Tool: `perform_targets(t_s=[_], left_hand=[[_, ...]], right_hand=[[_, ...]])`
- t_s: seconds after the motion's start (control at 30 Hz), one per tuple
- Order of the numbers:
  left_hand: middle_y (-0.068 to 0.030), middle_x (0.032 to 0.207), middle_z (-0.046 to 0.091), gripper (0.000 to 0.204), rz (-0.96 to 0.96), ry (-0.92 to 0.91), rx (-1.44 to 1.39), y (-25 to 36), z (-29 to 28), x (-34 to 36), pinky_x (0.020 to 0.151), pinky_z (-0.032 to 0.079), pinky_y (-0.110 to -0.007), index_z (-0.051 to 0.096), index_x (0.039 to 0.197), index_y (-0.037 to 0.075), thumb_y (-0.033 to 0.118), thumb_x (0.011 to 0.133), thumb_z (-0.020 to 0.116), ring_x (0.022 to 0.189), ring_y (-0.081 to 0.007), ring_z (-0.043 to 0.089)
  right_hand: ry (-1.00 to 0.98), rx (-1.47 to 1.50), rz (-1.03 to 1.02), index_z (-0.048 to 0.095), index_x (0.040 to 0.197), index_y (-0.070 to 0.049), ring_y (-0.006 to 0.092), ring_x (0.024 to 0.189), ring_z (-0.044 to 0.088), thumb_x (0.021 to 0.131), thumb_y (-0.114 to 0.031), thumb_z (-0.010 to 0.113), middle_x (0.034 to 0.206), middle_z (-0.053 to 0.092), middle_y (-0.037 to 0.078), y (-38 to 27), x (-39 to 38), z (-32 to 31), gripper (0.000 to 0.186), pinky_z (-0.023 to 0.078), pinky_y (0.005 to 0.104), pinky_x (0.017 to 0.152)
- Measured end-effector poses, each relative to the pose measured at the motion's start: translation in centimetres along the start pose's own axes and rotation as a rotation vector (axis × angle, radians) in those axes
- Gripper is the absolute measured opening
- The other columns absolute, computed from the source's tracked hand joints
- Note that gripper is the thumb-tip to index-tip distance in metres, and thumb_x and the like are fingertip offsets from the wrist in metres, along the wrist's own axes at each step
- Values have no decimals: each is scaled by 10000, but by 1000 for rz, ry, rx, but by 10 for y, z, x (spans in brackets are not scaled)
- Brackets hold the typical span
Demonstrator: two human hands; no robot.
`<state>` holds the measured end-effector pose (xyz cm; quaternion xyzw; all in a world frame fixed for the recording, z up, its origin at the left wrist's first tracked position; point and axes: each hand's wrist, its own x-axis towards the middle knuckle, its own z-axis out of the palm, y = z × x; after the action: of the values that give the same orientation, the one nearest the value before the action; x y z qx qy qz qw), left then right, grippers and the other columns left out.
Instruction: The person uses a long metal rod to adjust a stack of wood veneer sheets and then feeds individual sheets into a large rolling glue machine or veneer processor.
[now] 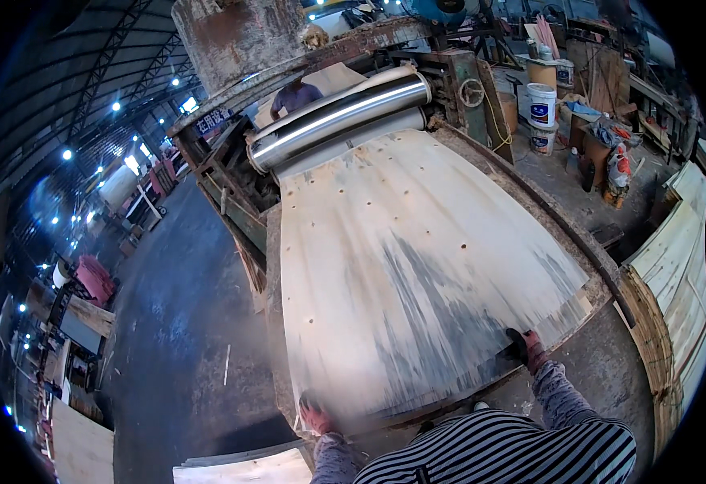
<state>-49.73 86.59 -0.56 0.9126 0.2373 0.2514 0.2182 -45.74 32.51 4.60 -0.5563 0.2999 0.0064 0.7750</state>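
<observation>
A large pale wood veneer sheet, with grey streaks and small dark knots, lies on the machine's bed. Its far end meets a shiny metal roller. My left hand, in a red glove with dark fingers, grips the sheet's near left corner and looks slightly blurred. At the near right edge, my right hand in a similar glove has its dark fingers over the sheet, holding that edge. The undersides of both hands are hidden.
Another person stands beyond the roller. Stacked veneer rises on the right, and more sheets lie low at the left. A handwheel sits on the machine frame, near white buckets. Concrete floor runs along the left.
</observation>
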Motion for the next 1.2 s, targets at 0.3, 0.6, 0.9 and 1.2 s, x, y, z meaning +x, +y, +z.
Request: perform_targets(t_s=[0.3,0.6,0.9,1.2], left_hand=[[-146,1258,456,451,46,18,-56,7,-4,-2,1033,270,-422,519,1203,143,105,759,590,1180,-329,387],[-170,1281,437,460,42,-78,-67,-9,-3,3,1042,261,-427,498,1224,140,156,775,597,1207,-340,365],[-159,1297,425,525,59,-133,67,-10,1,2,1061,208,-429,428,1275,114,252,794,587,1249,-316,316],[-164,1312,408,522,58,-137,81,-9,0,2,1061,204,-433,423,1278,113,248,797,574,1248,-328,313]], right_hand=[[-12,-97,-7,561,841,62,285,515,613,697,-346,738,629,614,162,19,22,-15,468,499,367,454],[39,-188,57,572,827,68,260,513,602,674,-362,753,617,607,144,13,18,-13,491,481,362,455],[-21,-49,10,571,820,96,287,495,614,707,-311,731,608,608,167,4,5,-5,451,504,382,442],[28,-154,55,595,738,76,260,479,603,692,-347,738,576,604,156,24,30,-19,450,477,355,427]])
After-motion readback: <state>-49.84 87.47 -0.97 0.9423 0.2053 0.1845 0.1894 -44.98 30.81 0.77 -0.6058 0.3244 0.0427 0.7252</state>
